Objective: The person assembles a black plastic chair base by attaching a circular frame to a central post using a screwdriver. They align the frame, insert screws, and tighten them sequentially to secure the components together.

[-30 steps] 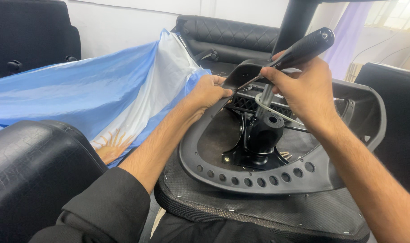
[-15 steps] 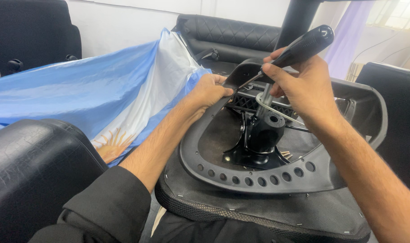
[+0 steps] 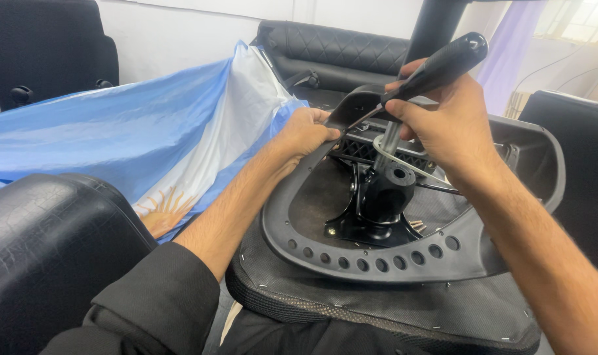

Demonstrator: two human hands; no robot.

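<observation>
An upturned office chair seat lies before me, its black plastic underside shell (image 3: 378, 266) ringed with round holes. A black metal mechanism with a socket (image 3: 386, 197) stands in its middle. My left hand (image 3: 305, 135) grips the shell's far left rim. My right hand (image 3: 447, 121) is closed on the black handle of a screwdriver (image 3: 440, 66), whose thin shaft runs down-left to the rim beside my left hand. A few loose screws (image 3: 416, 225) lie in the shell by the mechanism.
A light blue and white cloth with a yellow sun (image 3: 135, 144) is spread to the left. A black padded chair part (image 3: 43, 256) sits at the near left. Black chairs (image 3: 342, 52) stand behind, and a dark post (image 3: 437, 26) rises at the top.
My right hand has shifted the screwdriver slightly, its shaft tip now nearer the rim by my left hand. The left hand stays on the rim.
</observation>
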